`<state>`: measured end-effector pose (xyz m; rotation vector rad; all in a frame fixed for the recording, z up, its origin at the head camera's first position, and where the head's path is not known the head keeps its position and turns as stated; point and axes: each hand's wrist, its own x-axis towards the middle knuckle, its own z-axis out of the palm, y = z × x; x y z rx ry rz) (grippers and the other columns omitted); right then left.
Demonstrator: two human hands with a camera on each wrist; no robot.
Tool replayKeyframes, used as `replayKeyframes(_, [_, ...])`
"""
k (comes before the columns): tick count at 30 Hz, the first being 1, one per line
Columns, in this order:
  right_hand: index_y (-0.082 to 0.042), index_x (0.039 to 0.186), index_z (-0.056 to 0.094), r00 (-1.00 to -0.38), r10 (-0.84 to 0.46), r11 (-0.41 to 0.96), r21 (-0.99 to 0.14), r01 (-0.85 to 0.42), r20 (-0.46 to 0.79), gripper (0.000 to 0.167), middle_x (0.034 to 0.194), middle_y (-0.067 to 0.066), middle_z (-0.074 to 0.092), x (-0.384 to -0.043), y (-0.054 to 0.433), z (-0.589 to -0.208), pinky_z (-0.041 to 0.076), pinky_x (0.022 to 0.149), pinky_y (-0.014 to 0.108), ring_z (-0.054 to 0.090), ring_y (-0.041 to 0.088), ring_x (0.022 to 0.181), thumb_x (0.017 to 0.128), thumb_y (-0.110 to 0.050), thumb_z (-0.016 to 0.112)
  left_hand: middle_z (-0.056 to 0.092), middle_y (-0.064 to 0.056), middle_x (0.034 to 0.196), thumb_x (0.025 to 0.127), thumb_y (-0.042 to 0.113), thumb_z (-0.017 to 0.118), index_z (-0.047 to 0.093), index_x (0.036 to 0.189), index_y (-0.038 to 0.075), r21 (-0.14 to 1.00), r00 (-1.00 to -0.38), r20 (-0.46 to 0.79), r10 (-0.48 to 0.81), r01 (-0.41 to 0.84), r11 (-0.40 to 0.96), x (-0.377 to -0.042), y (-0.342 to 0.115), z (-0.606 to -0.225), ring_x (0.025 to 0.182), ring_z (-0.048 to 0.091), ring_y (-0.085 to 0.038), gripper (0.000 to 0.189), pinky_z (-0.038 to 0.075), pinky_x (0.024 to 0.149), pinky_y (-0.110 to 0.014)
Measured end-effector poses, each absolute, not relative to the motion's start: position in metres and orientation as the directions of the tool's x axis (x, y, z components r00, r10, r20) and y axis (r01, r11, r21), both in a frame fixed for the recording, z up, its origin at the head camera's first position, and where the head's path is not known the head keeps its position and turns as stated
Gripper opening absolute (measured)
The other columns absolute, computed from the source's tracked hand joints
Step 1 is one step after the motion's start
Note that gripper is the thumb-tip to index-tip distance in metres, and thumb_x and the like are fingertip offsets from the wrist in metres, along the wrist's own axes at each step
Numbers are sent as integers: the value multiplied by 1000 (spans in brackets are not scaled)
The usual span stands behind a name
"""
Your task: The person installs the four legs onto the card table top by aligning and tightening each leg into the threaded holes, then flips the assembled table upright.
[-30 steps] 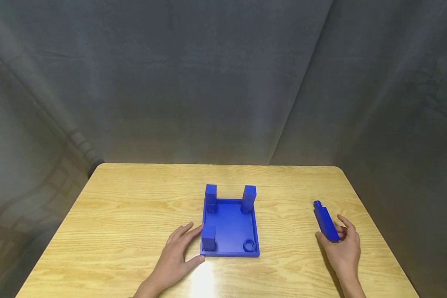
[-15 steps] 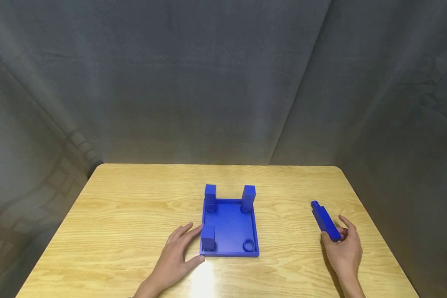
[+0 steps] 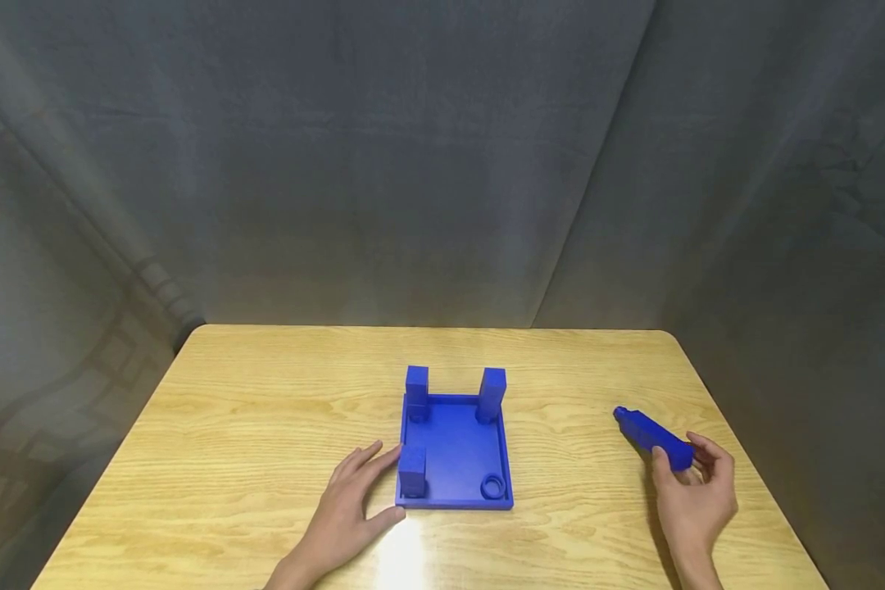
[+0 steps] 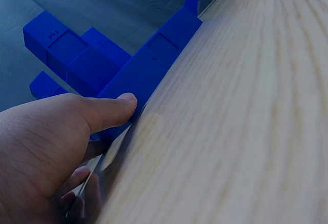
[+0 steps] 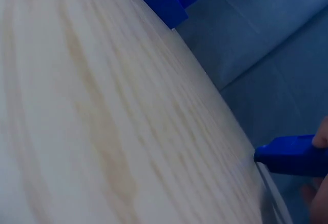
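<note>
A shallow blue square tray (image 3: pixel 457 455) lies on the table with blue rectangular legs standing at three corners: back left (image 3: pixel 417 392), back right (image 3: pixel 492 393) and front left (image 3: pixel 413 470). Its front right corner shows a round socket (image 3: pixel 493 486). My left hand (image 3: pixel 350 512) rests against the front left corner, fingers fairly straight and spread. In the left wrist view its thumb (image 4: pixel 110 112) lies on the tray's front wall. Far to the right, my right hand (image 3: pixel 696 500) pinches another blue leg (image 3: pixel 656 438) near its blunt end. That leg's narrow threaded end points toward the back left.
The wood-grain table (image 3: pixel 251 410) has rounded back corners. Grey cloth (image 3: pixel 383 180) hangs behind it and along both sides. A bright light reflection lies on the tabletop in front of the tray.
My right hand has moved a little to the right and turned the leg, so its threaded end swings leftward and down. The left hand and tray stay put.
</note>
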<state>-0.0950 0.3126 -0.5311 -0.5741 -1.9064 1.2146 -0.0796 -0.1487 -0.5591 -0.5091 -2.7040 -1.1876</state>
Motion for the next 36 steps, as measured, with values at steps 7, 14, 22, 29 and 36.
replayKeyframes(7, [5, 128, 71, -556, 758, 277, -940, -199, 341, 53, 108, -9, 69, -96, 309, -525, 58, 81, 5, 66, 5, 100, 81, 25, 80, 57, -17, 164, 90, 45, 90, 61, 160, 27, 694, -936, 253, 244, 351, 629, -79, -148, -559, 150, 48, -54, 78, 36, 117, -85])
replayKeyframes(14, [5, 120, 75, -555, 758, 126, -912, -391, 343, 51, 110, 3, 72, -95, 300, -518, 62, 82, 11, 69, 13, 102, 78, 34, 75, 57, -17, 164, 91, 48, 89, 61, 160, 28, 699, -941, 240, 240, 339, 630, -79, -148, -558, 150, 48, -55, 78, 35, 116, -86])
replayKeyframes(22, [16, 122, 72, -585, 663, 46, -806, -590, 466, 53, 113, 10, 71, -92, 281, -505, 64, 87, 16, 71, 16, 104, 74, 40, 69, 58, -18, 163, 90, 46, 90, 62, 160, 28, 695, -936, 257, 240, 352, 628, -79, -148, -559, 149, 49, -56, 78, 36, 115, -87])
replayKeyframes(29, [28, 125, 62, -618, 524, 27, -736, -677, 587, 53, 118, 12, 72, -90, 264, -496, 63, 94, 18, 72, 16, 109, 73, 42, 64, 56, -17, 164, 90, 46, 90, 61, 160, 27, 705, -943, 232, 237, 331, 627, -78, -147, -558, 150, 47, -56, 78, 35, 117, -86])
replayKeyframes(36, [32, 122, 60, -637, 311, 135, -696, -705, 706, 54, 123, 10, 76, -93, 250, -484, 61, 97, 18, 73, 14, 113, 70, 41, 67, 56, -16, 165, 90, 45, 90, 62, 160, 27, 708, -946, 224, 235, 324, 627, -78, -148, -558, 151, 47, -56, 78, 34, 117, -86])
